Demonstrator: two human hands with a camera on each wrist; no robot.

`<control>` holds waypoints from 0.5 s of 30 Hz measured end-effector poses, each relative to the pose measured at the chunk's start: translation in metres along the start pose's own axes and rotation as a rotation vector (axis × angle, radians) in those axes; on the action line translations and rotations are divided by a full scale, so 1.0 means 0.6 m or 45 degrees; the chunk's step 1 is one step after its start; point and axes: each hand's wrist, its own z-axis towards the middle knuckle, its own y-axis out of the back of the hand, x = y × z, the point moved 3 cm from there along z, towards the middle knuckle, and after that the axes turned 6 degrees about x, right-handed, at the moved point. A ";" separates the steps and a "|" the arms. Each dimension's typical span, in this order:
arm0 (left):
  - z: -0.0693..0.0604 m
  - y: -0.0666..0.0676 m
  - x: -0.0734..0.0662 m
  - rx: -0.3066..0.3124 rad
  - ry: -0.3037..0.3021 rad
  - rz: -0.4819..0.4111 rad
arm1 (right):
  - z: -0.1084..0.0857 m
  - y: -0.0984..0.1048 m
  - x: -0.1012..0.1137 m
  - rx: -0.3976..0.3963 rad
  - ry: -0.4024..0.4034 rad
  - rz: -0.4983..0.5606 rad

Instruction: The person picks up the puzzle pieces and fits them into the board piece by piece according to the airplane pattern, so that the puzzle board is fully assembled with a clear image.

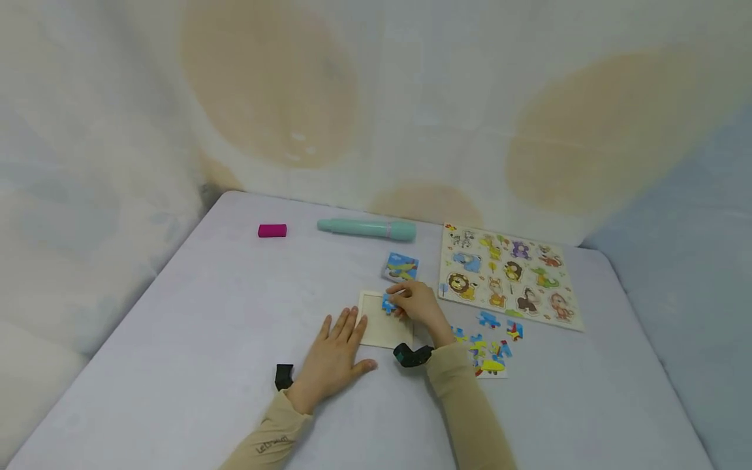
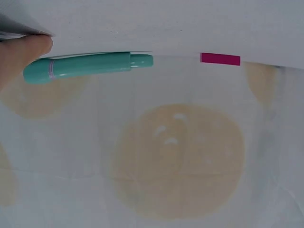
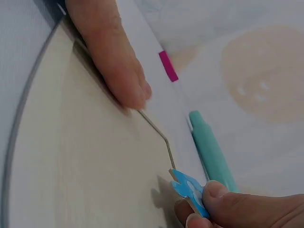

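A square wooden tray (image 1: 376, 333) lies near the middle of the table in the head view. The left hand (image 1: 331, 362) rests flat at its left edge, fingers straight, with fingertips on the rim. Between thumb and fingers the right hand (image 1: 417, 305) pinches a blue puzzle piece (image 1: 387, 304) over the tray's upper part. The right wrist view shows this blue piece (image 3: 189, 190) held tilted above the wooden surface (image 3: 95, 156), near a corner. Loose puzzle pieces (image 1: 488, 319) lie right of the right forearm, some partly hidden by it.
Behind the tray sits a small picture puzzle (image 1: 401, 267). A wooden animal board (image 1: 511, 274) lies at the right. Farther back are a teal tube-shaped object (image 1: 367, 228) and a magenta block (image 1: 272, 230). A curtain (image 1: 411, 98) hangs behind the table.
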 end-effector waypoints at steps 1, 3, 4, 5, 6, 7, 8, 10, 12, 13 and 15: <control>0.000 -0.001 -0.001 0.000 -0.002 -0.002 | 0.003 -0.008 0.005 0.003 0.016 -0.037; 0.000 -0.003 -0.003 -0.007 -0.009 -0.002 | 0.009 -0.020 0.012 -0.009 0.050 -0.128; 0.001 -0.004 -0.003 -0.015 -0.013 -0.002 | 0.012 -0.025 0.016 -0.022 0.063 -0.183; 0.001 -0.003 -0.004 -0.017 -0.016 0.000 | 0.014 -0.028 0.019 -0.033 0.080 -0.231; 0.002 -0.003 -0.004 -0.022 -0.020 0.005 | 0.016 -0.031 0.021 -0.050 0.093 -0.282; 0.002 -0.002 -0.004 -0.023 -0.022 0.008 | 0.018 -0.034 0.023 -0.064 0.099 -0.320; 0.002 -0.002 -0.004 -0.025 -0.025 0.014 | 0.018 -0.037 0.025 -0.079 0.102 -0.355; 0.002 -0.001 -0.003 -0.015 -0.027 0.027 | 0.019 -0.043 0.027 -0.100 0.094 -0.394; 0.002 0.001 -0.002 0.004 -0.026 0.041 | 0.020 -0.048 0.028 -0.126 0.072 -0.420; 0.002 0.002 -0.001 0.013 -0.024 0.046 | 0.021 -0.051 0.028 -0.138 0.064 -0.428; 0.002 0.004 0.001 0.024 -0.015 0.059 | 0.024 -0.055 0.029 -0.165 0.051 -0.442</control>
